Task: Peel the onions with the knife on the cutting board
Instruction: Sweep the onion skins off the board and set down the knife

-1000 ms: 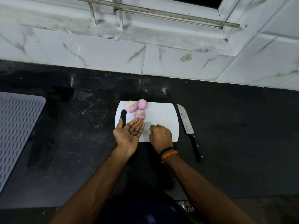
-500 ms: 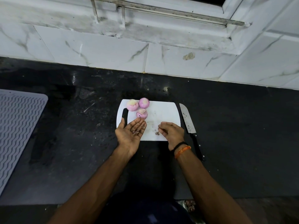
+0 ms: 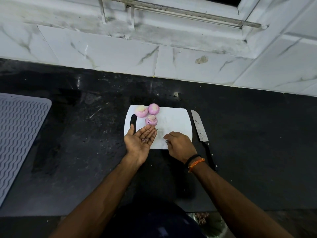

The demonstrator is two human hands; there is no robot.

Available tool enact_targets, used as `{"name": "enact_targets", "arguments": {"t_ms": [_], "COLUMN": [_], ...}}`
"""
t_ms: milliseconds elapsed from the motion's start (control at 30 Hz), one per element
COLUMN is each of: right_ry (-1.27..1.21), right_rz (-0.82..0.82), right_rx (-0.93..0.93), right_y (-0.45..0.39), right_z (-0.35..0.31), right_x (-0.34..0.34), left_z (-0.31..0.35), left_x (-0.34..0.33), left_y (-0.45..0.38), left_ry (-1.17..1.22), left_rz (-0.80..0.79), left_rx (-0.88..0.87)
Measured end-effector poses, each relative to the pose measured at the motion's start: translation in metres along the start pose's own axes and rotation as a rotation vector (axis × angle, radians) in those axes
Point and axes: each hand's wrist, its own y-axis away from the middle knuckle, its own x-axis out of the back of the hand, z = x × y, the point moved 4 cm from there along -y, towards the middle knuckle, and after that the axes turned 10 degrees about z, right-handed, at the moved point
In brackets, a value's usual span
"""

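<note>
Three peeled pink onions (image 3: pixel 151 114) sit together at the far left corner of the white cutting board (image 3: pixel 173 121). My left hand (image 3: pixel 139 143) lies palm up at the board's near left edge, fingers straight, with small bits of onion skin (image 3: pixel 145 139) on the palm. My right hand (image 3: pixel 180 146) is at the board's near edge, fingers curled, pinching a small dark scrap of skin (image 3: pixel 166 141). The knife (image 3: pixel 200 131) lies on the counter just right of the board, blade pointing away, black handle toward me; neither hand touches it.
The black counter (image 3: pixel 248 143) runs to a white marble-tiled wall (image 3: pixel 120 54) at the back. A grey ribbed mat (image 3: pixel 18 134) lies at the far left. Below the counter edge at the bottom, a container with onion peels (image 3: pixel 203 219) shows.
My right hand has slid right and back along the board's near edge, gathering scraps of skin. My left hand has stayed palm up beside the onions.
</note>
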Motion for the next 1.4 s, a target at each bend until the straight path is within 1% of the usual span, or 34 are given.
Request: {"name": "enact_targets", "arguments": {"t_ms": [100, 167, 267, 333, 400, 467, 533, 633, 700, 733, 800, 833, 867, 900, 967, 1067, 1133, 1233, 1333, 1400], "right_ry": [0.088, 0.117, 0.117, 0.127, 0.126, 0.053, -0.029, -0.055, -0.115, -0.193, -0.465, -0.616, -0.731, -0.781, -0.765, -0.538, -0.405, -0.316, -0.258, -0.263], "right_rz": [-0.035, -0.09, -0.128, -0.184, -0.249, -0.264, -0.252, -0.232, -0.18, -0.13, -0.006, 0.048, 0.085, 0.097, 0.073, 0.05, 0.054, 0.078, 0.103, 0.124], "right_rx": [0.097, 0.13, 0.126, 0.098, 0.014, -0.129, -0.252, -0.318, -0.414, -0.496, -0.691, -0.766, -0.794, -0.771, -0.654, -0.459, -0.386, -0.339, -0.384, -0.422], "right_y": [-0.001, -0.005, -0.014, -0.021, -0.025, -0.026, -0.024, -0.021, -0.019, -0.017, -0.013, -0.011, -0.009, -0.009, -0.01, -0.007, -0.004, 0.0, 0.009, 0.017], "right_z": [0.001, -0.002, -0.007, -0.011, -0.01, -0.007, -0.005, -0.005, 0.0, 0.003, 0.005, 0.003, -0.001, -0.006, -0.017, -0.03, -0.038, -0.045, -0.044, -0.042], "right_x": [-0.003, -0.004, 0.0, 0.001, 0.002, 0.001, 0.002, 0.004, 0.007, 0.011, 0.02, 0.025, 0.03, 0.033, 0.037, 0.042, 0.052, 0.065, 0.069, 0.071], "left_z": [0.0, 0.001, 0.0, 0.0, 0.0, -0.001, -0.001, -0.003, -0.005, -0.006, -0.008, -0.009, -0.011, -0.013, -0.017, -0.025, -0.029, -0.033, -0.039, -0.043], "left_x": [0.001, 0.002, 0.004, 0.004, 0.003, 0.003, 0.003, 0.003, 0.003, 0.003, 0.003, 0.002, 0.002, 0.001, -0.002, -0.005, -0.006, -0.004, -0.004, -0.004], "left_y": [-0.001, -0.001, -0.001, 0.0, 0.001, 0.0, -0.001, -0.003, -0.003, -0.003, -0.002, -0.001, 0.0, 0.001, 0.003, 0.007, 0.009, 0.011, 0.018, 0.024], "left_ry": [0.003, 0.005, 0.006, 0.004, 0.0, -0.001, -0.003, -0.005, -0.004, -0.003, 0.001, 0.003, 0.001, -0.007, -0.034, -0.06, -0.06, -0.076, -0.105, -0.136], "left_rz": [0.0, -0.002, -0.005, -0.007, -0.013, -0.018, -0.021, -0.026, -0.034, -0.037, -0.048, -0.053, -0.059, -0.064, -0.075, -0.088, -0.099, -0.113, -0.137, -0.149], "left_rx": [0.0, 0.0, 0.0, -0.003, -0.002, -0.003, -0.006, 0.001, 0.007, 0.01, 0.022, 0.032, 0.046, 0.057, 0.074, 0.107, 0.12, 0.139, 0.158, 0.171]}}
